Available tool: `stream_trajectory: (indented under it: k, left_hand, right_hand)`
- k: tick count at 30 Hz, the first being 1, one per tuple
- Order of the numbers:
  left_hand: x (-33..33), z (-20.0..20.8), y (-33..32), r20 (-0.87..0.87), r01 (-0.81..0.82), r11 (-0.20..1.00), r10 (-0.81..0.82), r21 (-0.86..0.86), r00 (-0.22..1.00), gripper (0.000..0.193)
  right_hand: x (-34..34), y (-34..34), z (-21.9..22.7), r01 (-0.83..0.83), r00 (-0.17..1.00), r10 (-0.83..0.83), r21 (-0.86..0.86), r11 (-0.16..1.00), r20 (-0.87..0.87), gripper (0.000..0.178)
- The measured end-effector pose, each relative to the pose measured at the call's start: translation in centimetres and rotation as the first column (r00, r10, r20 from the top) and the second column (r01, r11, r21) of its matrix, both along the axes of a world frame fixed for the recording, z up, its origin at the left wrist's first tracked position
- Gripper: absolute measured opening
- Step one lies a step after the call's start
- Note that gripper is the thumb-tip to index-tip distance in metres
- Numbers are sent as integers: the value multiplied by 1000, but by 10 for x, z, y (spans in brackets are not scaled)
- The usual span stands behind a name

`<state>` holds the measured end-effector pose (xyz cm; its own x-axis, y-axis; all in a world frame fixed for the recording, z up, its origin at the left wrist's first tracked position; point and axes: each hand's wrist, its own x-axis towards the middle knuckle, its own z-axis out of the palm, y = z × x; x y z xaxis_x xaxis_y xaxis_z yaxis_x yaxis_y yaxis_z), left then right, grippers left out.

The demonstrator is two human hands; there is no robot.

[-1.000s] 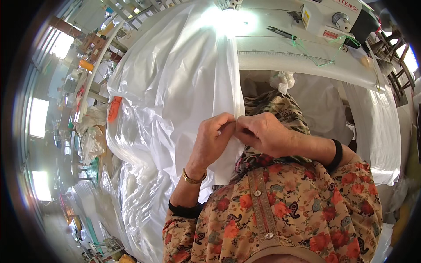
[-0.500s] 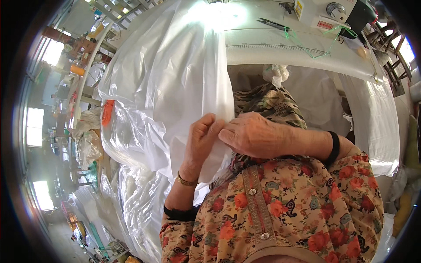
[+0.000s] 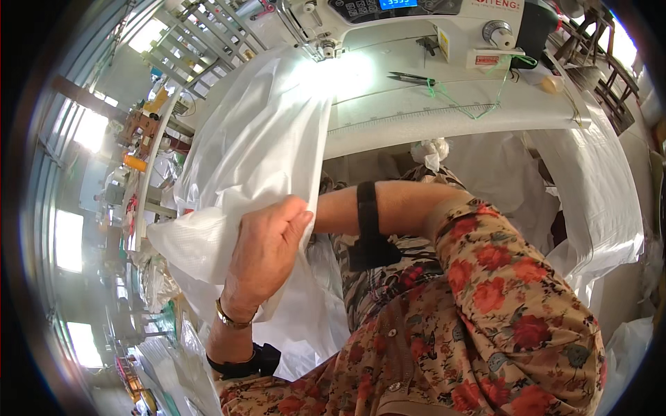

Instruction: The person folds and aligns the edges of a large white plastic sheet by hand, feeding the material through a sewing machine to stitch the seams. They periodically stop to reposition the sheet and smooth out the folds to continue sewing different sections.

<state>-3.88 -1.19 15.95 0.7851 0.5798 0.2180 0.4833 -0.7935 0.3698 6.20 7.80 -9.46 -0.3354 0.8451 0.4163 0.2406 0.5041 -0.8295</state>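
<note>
In front of the sewing machine (image 3: pixel 409 29), the left hand (image 3: pixel 265 249) pinched the white sheet (image 3: pixel 239 156), seemingly keeping its edge taut. The sheet hid the right hand; its grip couldn't be told.

left hand (image 3: pixel 260 253): fingers (image 3: pixel 294 208) pinching white sheet (image 3: pixel 250 156) | right hand: hidden behind white sheet | sewing machine (image 3: pixel 395 30): lit

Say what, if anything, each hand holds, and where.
Left hand grips the sheet near its right edge; right hand's hold, hidden behind it, cannot be told.
</note>
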Motion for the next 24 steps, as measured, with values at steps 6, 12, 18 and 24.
stream_trajectory:
  k: [6, 12, 18, 24]
  left_hand:
    - [-18, -87, -20, -57, -24, 1000, 24, -1, 998, 11]
    - [-9, -139, -30, 153, -100, 994, 107, -47, 982, 9]
    - [-3, -129, -32, 282, -52, 990, 88, -132, 955, 13]
    - [3, -116, -32, 340, -47, 987, 97, -151, 935, 15]
  right_hand:
    - [-4, -20, -21, 3, 955, 7, 32, 999, -296, 25]
    - [99, -53, 83, 259, 955, -298, -494, 830, 0, 28]
    - [157, 28, 125, 559, 612, -631, 304, 771, 476, 33]
    - [149, 90, 145, 744, 366, -502, 78, 664, 784, 23]
